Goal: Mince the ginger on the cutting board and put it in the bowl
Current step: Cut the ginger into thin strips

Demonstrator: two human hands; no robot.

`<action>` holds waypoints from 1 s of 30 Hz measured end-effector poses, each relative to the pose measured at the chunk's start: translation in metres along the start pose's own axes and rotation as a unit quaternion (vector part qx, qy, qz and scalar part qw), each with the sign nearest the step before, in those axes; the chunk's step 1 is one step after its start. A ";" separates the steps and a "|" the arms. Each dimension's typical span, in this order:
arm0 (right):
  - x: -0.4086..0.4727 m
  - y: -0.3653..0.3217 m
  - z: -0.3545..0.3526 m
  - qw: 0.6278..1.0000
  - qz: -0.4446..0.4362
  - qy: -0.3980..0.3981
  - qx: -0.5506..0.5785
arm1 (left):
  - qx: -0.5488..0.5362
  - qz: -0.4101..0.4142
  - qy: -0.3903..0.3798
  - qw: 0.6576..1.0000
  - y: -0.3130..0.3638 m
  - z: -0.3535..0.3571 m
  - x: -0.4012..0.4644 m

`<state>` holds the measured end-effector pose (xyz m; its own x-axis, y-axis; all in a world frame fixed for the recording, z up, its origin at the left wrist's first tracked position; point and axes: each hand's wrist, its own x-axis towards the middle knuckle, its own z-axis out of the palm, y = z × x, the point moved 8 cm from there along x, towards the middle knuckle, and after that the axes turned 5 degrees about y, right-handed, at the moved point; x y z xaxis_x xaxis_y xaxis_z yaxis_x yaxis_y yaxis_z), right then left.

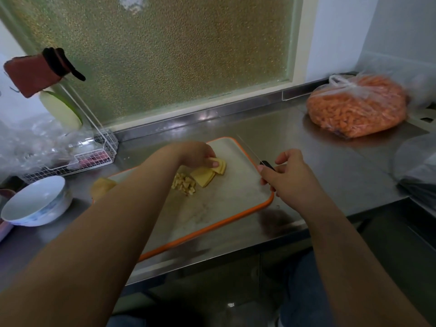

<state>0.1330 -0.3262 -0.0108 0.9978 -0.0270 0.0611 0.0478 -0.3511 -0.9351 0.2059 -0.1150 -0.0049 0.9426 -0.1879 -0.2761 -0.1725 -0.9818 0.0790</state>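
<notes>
Left hand (pixel 199 153) pinched pale yellow, flat ginger slices (pixel 208 172) on the orange-rimmed board (pixel 236 197); diced bits (pixel 184 182) lay just below. Right hand (pixel 286 177) gripped a black-handled knife (pixel 257 156).

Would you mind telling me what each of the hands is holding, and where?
Right hand grips the knife by its black handle; left hand pinches the ginger slices at their far end.

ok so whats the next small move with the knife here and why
Probably bring the knife down across the ginger slices that the left hand is steadying. The right hand holds the knife off to the side, only a small diced pile exists, and the bowl looks empty.
</notes>
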 end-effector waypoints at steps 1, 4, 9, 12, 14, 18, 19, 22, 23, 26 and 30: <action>0.000 0.000 0.001 1.000 -0.002 0.000 -0.001 | 0.011 0.005 -0.011 1.000 0.002 0.001 0.001; 0.000 -0.001 0.001 1.000 -0.001 0.000 -0.001 | 0.007 0.006 -0.003 1.000 0.003 0.002 0.005; -0.002 -0.002 -0.001 1.000 -0.004 0.008 0.002 | 0.017 0.021 0.080 0.996 0.010 -0.004 0.000; -0.003 -0.004 0.001 1.000 -0.005 0.007 0.002 | -0.023 0.037 0.125 0.991 0.011 -0.008 -0.008; -0.004 -0.007 0.003 1.000 -0.006 0.005 0.003 | -0.065 0.048 0.151 0.985 0.012 -0.010 -0.016; -0.007 -0.016 0.006 1.000 -0.015 0.005 0.001 | -0.199 0.049 0.242 0.948 0.003 -0.028 -0.046; -0.008 -0.019 0.007 1.000 -0.017 0.004 0.001 | -0.235 0.050 0.257 0.936 -0.002 -0.032 -0.055; -0.013 -0.028 0.015 1.000 -0.021 -0.007 0.000 | -0.366 0.048 0.258 0.893 -0.024 -0.027 -0.084; -0.014 -0.030 0.019 1.000 -0.021 -0.013 0.001 | -0.407 0.043 0.258 0.875 -0.033 -0.022 -0.095; -0.023 -0.038 0.039 0.998 -0.021 -0.058 0.020 | -0.408 0.019 0.300 0.862 -0.062 -0.005 -0.131; -0.042 -0.051 0.076 0.988 -0.014 -0.148 0.052 | -0.270 -0.054 0.329 0.903 -0.079 0.048 -0.162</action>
<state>0.0921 -0.2362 0.0075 0.9652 0.2613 -0.0033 0.0645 -0.2503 -0.9660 0.0533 -0.0081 -0.0121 0.9418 0.1390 0.3060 -0.0733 -0.8037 0.5905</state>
